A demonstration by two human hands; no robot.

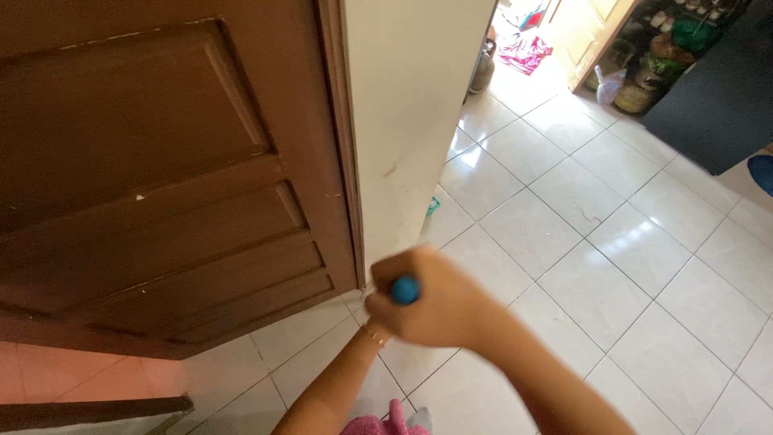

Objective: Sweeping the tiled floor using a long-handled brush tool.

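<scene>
Right grip (439, 302) closed round handle end (405, 290), which stood up out of the fist. Left wrist (372, 332) lay just beside and below it. Door (161, 177) stood left of the grip; wall corner (411, 113) directly beyond; tiled floor (628, 266) under and right. Cloth (523, 50) lay far beyond, on the floor.

White plastic bag (609, 84) sits on floor far back, by dark shelf (668, 48), top tied in knot (what is inside stays hidden). Small green-and-white wrapper thing (433, 206) lies on floor tile just beside white wall corner, too blurry to tell more. No signs, no screens.
</scene>
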